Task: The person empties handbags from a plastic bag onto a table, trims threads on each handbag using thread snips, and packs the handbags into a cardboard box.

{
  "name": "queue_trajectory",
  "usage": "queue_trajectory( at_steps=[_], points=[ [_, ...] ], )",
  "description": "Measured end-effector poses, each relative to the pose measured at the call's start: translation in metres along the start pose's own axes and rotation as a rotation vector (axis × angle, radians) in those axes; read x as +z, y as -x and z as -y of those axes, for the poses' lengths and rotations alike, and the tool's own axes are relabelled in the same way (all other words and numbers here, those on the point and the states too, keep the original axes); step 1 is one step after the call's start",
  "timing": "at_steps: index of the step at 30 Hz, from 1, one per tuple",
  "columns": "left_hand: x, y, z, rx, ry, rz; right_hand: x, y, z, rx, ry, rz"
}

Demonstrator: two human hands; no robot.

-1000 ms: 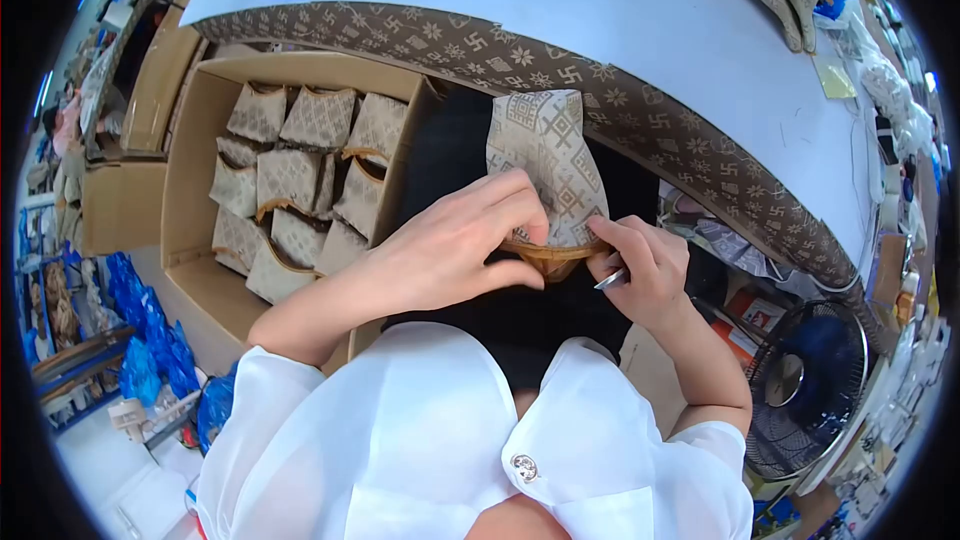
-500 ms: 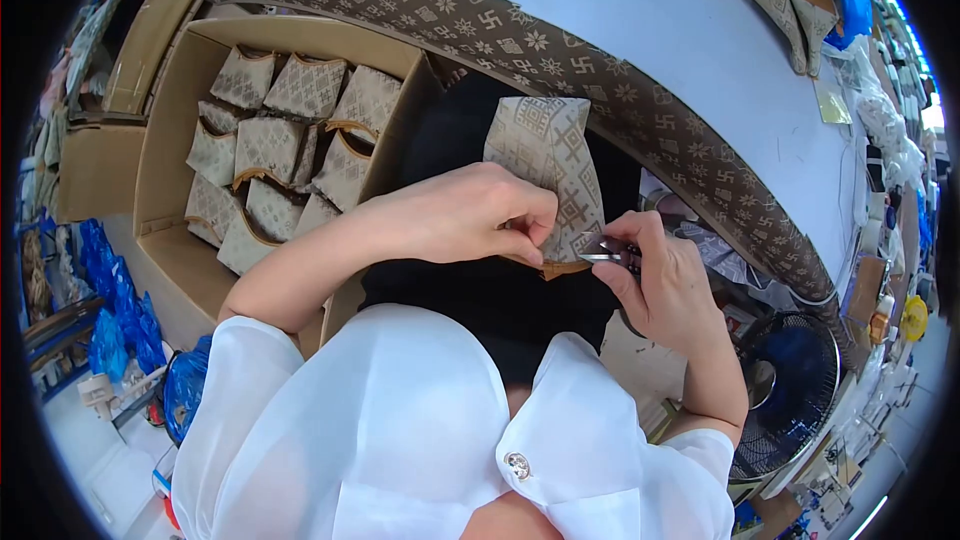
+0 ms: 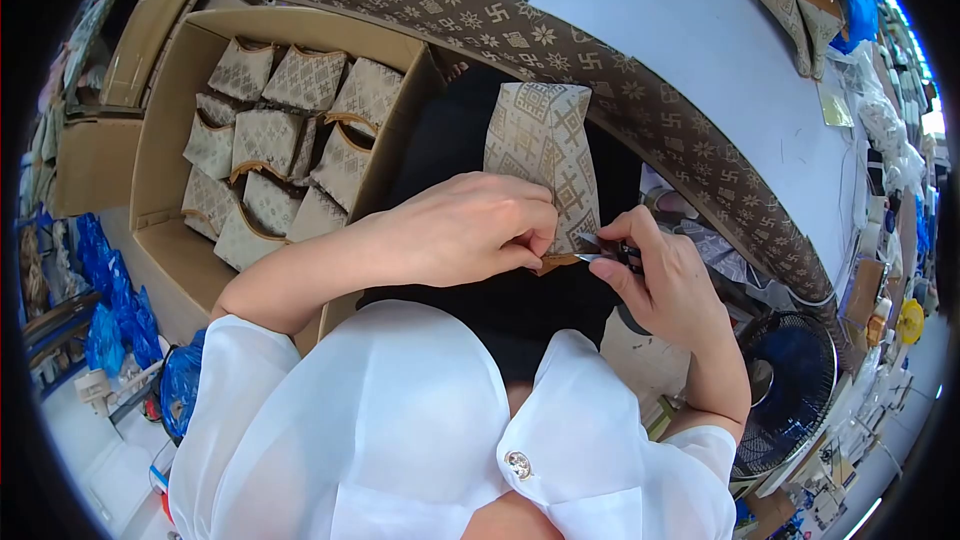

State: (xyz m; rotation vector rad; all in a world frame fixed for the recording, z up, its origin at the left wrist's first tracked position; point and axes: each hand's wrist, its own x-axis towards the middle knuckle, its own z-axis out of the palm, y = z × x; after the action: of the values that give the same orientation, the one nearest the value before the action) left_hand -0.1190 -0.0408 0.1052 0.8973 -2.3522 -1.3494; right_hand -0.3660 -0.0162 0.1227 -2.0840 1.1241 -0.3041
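A beige patterned fabric piece lies over my dark-clothed lap, its tan-brown edging towards me. My left hand is closed in a pinch on the edged end of the piece. In my right hand is a pair of small thread snips, mostly covered by the fingers. Their two metal blades are apart and reach the fabric's edged corner, beside the left fingertips. Whether a thread lies between the blades is too small to tell.
On the left stands a cardboard box holding several similar fabric pieces with tan edging. A white table with a patterned brown cloth border curves across the far side. A black fan stands at the right, near my right elbow.
The snips' blades have opened and moved slightly left along the edged corner. The fabric piece sits a little higher in view, still in my left hand's pinch.
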Motion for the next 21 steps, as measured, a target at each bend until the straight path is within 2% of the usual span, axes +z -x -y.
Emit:
queue_trajectory(
  at_steps=[10,13,17,21],
  points=[
    [0.01,-0.004,0.004,0.161,-0.067,-0.112,-0.016,0.0,0.021,-0.067,0.205,0.049],
    [0.013,-0.005,0.006,0.168,-0.064,-0.116,-0.022,-0.006,0.033,-0.048,0.387,0.169],
    [0.016,-0.009,0.007,0.206,-0.03,-0.14,-0.025,-0.012,0.041,-0.023,0.459,0.202],
    [0.021,-0.003,0.015,0.188,0.005,-0.158,-0.022,-0.018,0.044,-0.058,0.403,0.185]
  ],
)
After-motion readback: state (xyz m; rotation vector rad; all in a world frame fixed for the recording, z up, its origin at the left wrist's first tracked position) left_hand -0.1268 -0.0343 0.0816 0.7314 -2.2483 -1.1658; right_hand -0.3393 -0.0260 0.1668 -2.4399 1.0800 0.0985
